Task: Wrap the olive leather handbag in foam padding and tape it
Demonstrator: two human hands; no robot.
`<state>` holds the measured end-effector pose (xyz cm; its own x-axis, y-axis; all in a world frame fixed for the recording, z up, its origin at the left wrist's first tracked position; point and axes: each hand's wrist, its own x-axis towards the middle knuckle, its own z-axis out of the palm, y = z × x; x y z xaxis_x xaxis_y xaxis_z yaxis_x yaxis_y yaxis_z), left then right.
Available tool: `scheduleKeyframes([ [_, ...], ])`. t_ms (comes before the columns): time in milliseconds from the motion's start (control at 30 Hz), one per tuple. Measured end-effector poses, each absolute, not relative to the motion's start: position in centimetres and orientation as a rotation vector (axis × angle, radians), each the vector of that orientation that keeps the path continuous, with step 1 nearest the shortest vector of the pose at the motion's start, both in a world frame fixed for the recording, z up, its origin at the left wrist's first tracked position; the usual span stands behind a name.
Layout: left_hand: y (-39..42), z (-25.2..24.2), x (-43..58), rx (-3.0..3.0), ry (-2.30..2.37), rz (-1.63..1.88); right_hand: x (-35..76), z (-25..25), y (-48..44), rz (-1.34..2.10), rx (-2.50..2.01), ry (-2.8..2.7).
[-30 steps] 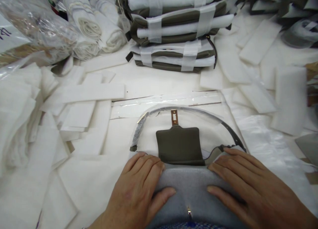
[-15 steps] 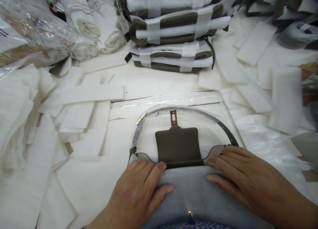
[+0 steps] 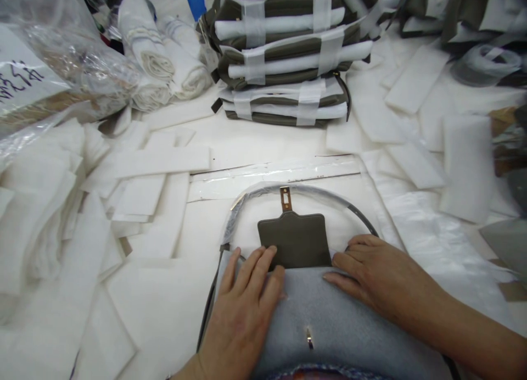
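Observation:
A handbag (image 3: 296, 303) lies in front of me, its grey-blue suede-like inner side facing up with a small gold metal fitting on it. From its top edge extends a dark olive flap (image 3: 296, 237) with a gold clasp plate. Behind it curves the strap (image 3: 272, 189), partly wrapped in clear film. My left hand (image 3: 247, 308) rests on the left part of the bag, fingers spread flat and two fingertips touching the flap's lower corner. At the right, my right hand (image 3: 379, 270) pinches the bag's top edge beside the flap, thumb on the near side.
Wrapped olive bags (image 3: 288, 56) are stacked at the back. White foam strips (image 3: 164, 160) cover the table's left, and more pads (image 3: 469, 166) lie at the right. Rolled white cloth (image 3: 156, 61), a plastic-wrapped bundle (image 3: 82, 56) and a tape roll (image 3: 486, 64) stand farther back.
My left hand has gone from gripping the top edge to lying flat on the bag. My right hand has shifted left along the edge. The view has shifted slightly.

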<state>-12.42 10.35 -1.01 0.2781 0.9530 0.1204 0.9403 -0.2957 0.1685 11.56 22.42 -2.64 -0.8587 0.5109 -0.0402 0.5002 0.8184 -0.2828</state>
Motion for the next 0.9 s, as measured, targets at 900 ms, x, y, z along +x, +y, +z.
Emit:
scheduleKeyframes([
  [900, 5.8, -2.5, -11.2, 2.464, 1.56, 0.213, 4.4, 1.2, 26.5, 1.025, -1.098, -2.424],
])
